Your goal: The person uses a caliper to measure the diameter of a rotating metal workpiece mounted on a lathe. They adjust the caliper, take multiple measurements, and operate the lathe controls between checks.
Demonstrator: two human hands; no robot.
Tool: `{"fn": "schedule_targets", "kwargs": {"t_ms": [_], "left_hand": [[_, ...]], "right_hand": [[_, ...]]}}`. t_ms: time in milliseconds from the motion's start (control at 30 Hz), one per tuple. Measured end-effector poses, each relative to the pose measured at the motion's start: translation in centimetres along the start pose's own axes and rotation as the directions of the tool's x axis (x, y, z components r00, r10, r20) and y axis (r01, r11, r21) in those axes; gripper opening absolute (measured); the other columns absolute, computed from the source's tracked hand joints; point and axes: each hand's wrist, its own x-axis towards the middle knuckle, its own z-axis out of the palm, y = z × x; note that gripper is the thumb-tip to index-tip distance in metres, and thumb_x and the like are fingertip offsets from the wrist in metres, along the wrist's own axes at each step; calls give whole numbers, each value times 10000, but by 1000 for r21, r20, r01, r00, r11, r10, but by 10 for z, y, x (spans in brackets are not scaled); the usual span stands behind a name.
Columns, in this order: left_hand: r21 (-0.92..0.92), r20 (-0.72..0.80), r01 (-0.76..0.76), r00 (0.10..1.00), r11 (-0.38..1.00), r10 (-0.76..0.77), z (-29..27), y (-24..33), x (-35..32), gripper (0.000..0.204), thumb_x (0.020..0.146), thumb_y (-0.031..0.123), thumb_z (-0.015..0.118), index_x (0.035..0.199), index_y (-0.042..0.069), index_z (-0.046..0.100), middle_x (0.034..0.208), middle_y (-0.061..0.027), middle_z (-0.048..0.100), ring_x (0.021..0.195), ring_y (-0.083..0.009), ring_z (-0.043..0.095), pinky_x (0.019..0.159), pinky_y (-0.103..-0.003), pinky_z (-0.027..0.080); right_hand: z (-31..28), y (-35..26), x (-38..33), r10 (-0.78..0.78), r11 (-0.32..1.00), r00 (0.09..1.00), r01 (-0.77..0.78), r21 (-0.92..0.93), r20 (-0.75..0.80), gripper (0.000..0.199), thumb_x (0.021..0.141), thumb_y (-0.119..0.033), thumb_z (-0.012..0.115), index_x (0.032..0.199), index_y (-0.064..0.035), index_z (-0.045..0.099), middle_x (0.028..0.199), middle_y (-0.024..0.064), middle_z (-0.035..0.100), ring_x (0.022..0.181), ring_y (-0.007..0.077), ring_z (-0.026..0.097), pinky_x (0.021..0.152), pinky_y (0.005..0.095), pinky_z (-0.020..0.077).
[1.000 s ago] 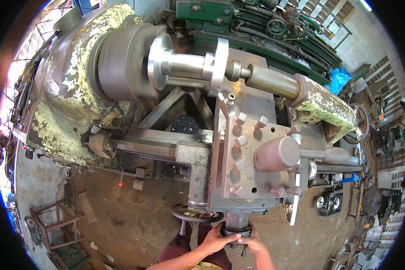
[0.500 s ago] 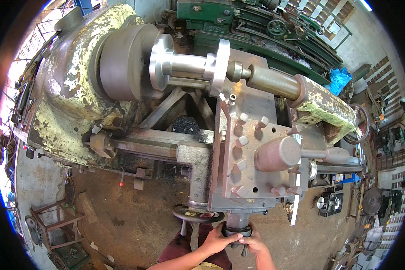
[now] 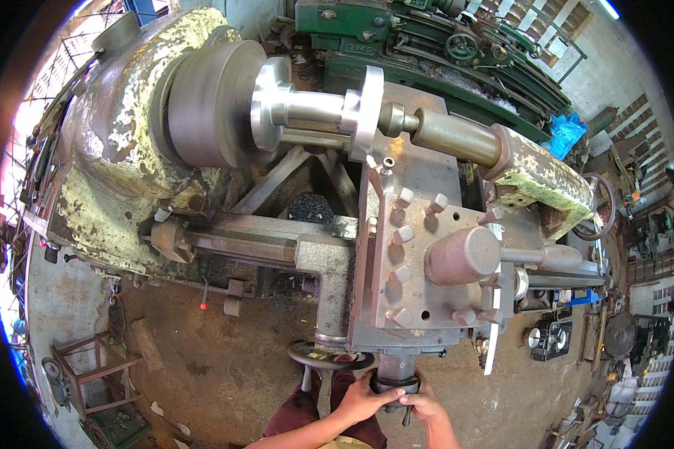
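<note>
Both left hand (image 3: 362,401) and right hand (image 3: 425,404) curl around dark crank (image 3: 397,382) (dull, round, stubby handle (image 3: 407,419) below).

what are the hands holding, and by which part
The left hand and right hand hold the dark round crank by its opposite sides.

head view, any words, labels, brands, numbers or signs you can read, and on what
Green machine: raised characters on its front, not copied here.
Square tool post: no lettering visible.
Dark hub between the left hand and right hand: none legible.
Blue bag: any print too small.
</note>
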Motion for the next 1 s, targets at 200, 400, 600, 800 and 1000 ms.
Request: {"fn": "schedule_targets", "kwargs": {"t_ms": [200, 400, 600, 800, 1000], "left_hand": [[91, -88, -64, 993, 994, 72, 3, -1, 0, 887, 744, 551, 825, 1305, -72, 535, 1146, -200, 701, 1067, -256, 686, 934, -340, 527], [128, -102, -50, 993, 991, 63, 3, 2, -4, 902, 749, 553, 818, 1317, -79, 516, 1166, -211, 693, 1082, -266, 685, 939, -346, 526], [205, -117, -35, 991, 978, 60, 2, 9, -5, 917, 744, 584, 802, 1318, -73, 520, 1156, -225, 695, 1088, -298, 687, 940, -364, 528], [182, -114, -38, 992, 983, 60, 4, 8, -5, 917, 741, 587, 800, 1309, -77, 523, 1145, -228, 699, 1082, -306, 690, 938, -370, 529], [182, -131, -53, 988, 982, 77, 6, 6, -5, 911, 735, 604, 795, 1304, -58, 533, 1141, -230, 699, 1085, -312, 689, 939, -378, 529]], "right_hand": [[-1, 1, 0, 8, 1000, 1000, -8, -3, -9, 991, 587, -88, 869, 1419, 77, 355, 1226, 146, 609, 1111, 250, 614, 980, 381, 486], [0, 1, 1, 2, 1000, 1000, -2, 2, -4, 1053, 572, -131, 891, 1431, 93, 325, 1253, 164, 597, 1133, 270, 610, 1000, 396, 473], [-3, 3, 2, 13, 1000, 1000, -13, 23, 8, 1067, 575, -124, 892, 1442, 91, 310, 1267, 174, 590, 1154, 280, 604, 1020, 403, 463], [-6, 5, 3, 10, 999, 1000, -10, 38, 15, 1067, 577, -126, 891, 1443, 94, 307, 1268, 177, 592, 1155, 284, 607, 1020, 405, 468], [-6, 6, 4, 7, 999, 1000, -8, 36, 23, 1055, 578, -127, 884, 1441, 96, 320, 1268, 176, 597, 1153, 281, 611, 1018, 402, 471]]}}
